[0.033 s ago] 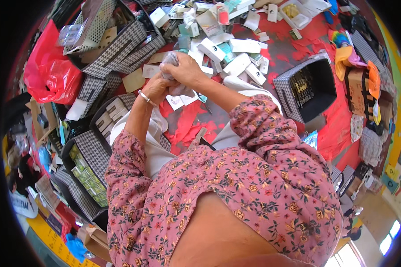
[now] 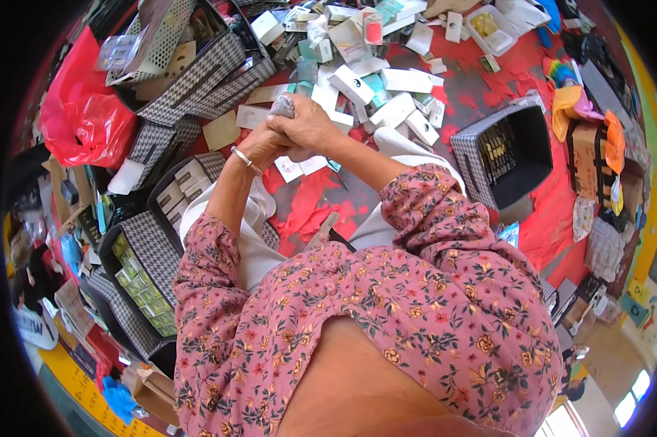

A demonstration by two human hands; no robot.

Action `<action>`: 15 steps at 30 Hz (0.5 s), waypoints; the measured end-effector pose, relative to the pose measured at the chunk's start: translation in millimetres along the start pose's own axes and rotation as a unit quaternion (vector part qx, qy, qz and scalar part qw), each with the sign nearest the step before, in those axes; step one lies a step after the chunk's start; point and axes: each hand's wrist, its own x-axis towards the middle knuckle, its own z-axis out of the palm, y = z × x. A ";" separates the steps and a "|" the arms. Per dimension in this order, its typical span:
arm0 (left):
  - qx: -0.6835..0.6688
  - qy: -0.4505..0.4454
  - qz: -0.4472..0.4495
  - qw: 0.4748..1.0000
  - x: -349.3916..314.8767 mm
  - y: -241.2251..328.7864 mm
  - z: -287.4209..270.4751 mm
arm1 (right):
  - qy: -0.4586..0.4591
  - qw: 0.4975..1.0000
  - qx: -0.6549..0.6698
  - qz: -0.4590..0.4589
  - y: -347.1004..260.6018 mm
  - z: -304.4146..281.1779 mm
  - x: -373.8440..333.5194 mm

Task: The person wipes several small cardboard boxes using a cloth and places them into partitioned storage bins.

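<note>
Both my hands are closed together in front of me around a crumpled grey cloth (image 2: 282,107). A bit of it sticks out above the fingers, and the rest is hidden inside the grip. My right hand (image 2: 308,125) wraps over the top. Below and against it is my left hand (image 2: 261,146), with a pale bracelet (image 2: 245,159) at the wrist. Just under the hands lie white printed cards (image 2: 288,169). A white box with a dark mark (image 2: 352,85) rests in the heap beyond them.
Houndstooth boxes crowd my left, one holding green packets (image 2: 140,285). A pink plastic bag (image 2: 88,131) is at the far left. On the right stands an open houndstooth box with a black inside (image 2: 525,162). Torn red sheeting (image 2: 299,218) covers parts of the floor.
The grey cloth shows less than before, as my hands have squeezed closer around it. The part hanging under them is now mostly covered.
</note>
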 end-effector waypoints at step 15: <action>0.696 -0.113 -0.096 0.702 11.3 -19.8 15.9 | 0.015 0.888 -0.331 0.320 236.1 -265.7 16.5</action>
